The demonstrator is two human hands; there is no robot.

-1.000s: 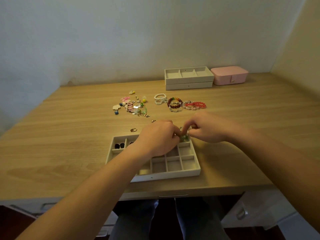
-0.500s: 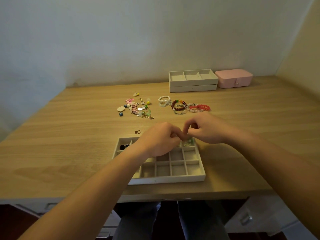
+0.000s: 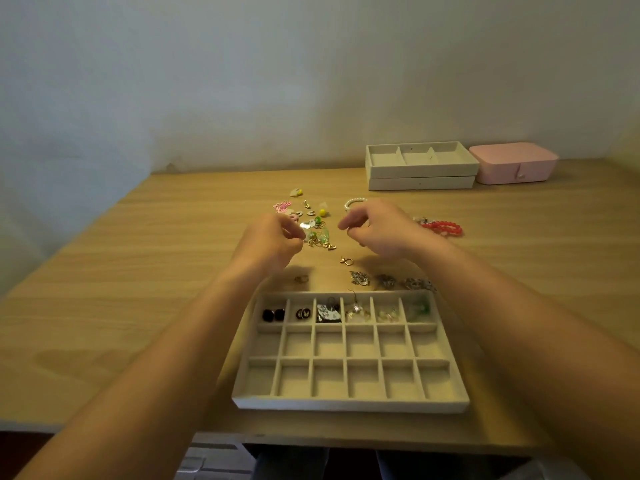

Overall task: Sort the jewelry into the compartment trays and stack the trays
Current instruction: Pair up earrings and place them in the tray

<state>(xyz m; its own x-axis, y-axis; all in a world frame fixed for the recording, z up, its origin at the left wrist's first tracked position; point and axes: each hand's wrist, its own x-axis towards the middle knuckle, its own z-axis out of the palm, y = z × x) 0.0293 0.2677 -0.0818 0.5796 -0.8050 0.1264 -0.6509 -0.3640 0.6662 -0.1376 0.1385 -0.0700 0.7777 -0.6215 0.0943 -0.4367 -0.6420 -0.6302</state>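
Head view. The compartment tray (image 3: pixel 349 404) lies at the near edge of the worktop (image 3: pixel 138 271), three rows of six cells. Only the far row is filled, left to right: black studs (image 3: pixel 273 315), a black round pair (image 3: pixel 303 313), a black-and-white piece (image 3: pixel 327 312), a clear piece (image 3: pixel 356 311), a pale piece (image 3: pixel 388 315) and a green piece (image 3: pixel 417 309).

Both hands hang beyond the tray, above the unsorted jewelry. The left hand (image 3: pixel 270 240) has its fingers curled inward, their tips just beside the loose pile of small charms (image 3: pixel 313 228). The right hand (image 3: pixel 377 230) also has curled fingers, with forefinger and thumb drawn close together. For either hand it cannot be told whether something small is pinched.

Three silver ornaments (image 3: pixel 386 281) lie in a row just behind the tray's far rim. A gold ring (image 3: pixel 346 261) lies between them and the pile, and a second ring (image 3: pixel 301 278) lies below the left hand. A red bead bracelet (image 3: pixel 445 228) shows to the right of the right hand and a pearl bracelet (image 3: pixel 355 202) just behind it.

At the far edge, two further trays (image 3: pixel 420 168) stand stacked beside a closed pink box (image 3: pixel 512 162).
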